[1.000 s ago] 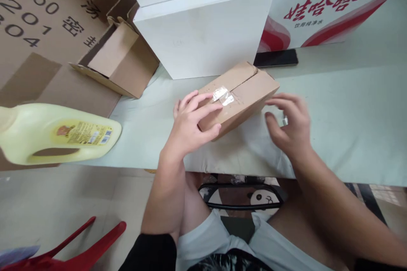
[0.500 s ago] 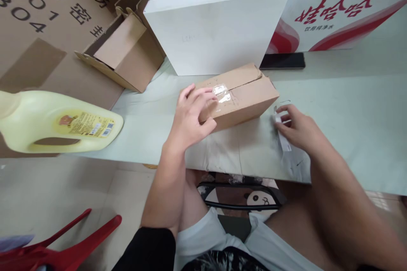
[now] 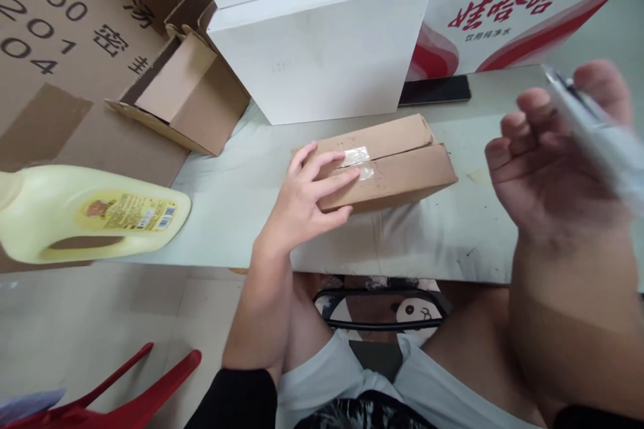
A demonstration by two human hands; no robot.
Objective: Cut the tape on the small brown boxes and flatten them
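Taped box point(image 3: 407, 171) lies near the desk point(image 3: 226, 218)'s front edge, long axis left-to-right, right end angled back. Left hand point(image 3: 304, 198), nearer, spreads wide on its left end. Right hand point(image 3: 553, 177), raised right of it, grips a blurred pale object point(image 3: 598, 134).

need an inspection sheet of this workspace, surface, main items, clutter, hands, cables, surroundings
Surface: pale green covering, creased in places, small dark marks
Main items: cardboard box, closed on top, with clear tape; pale tool, blurred, narrow tip
Clutter: pale yellow jug, dark phone-like device, small brown carton
Hands: left hand rests on the cardboard box, at the clear tape; right hand holds the pale tool, raised
Cables: nothing seen
Surroundings: white box, red-and-white carton, large printed carton, red object at lower left
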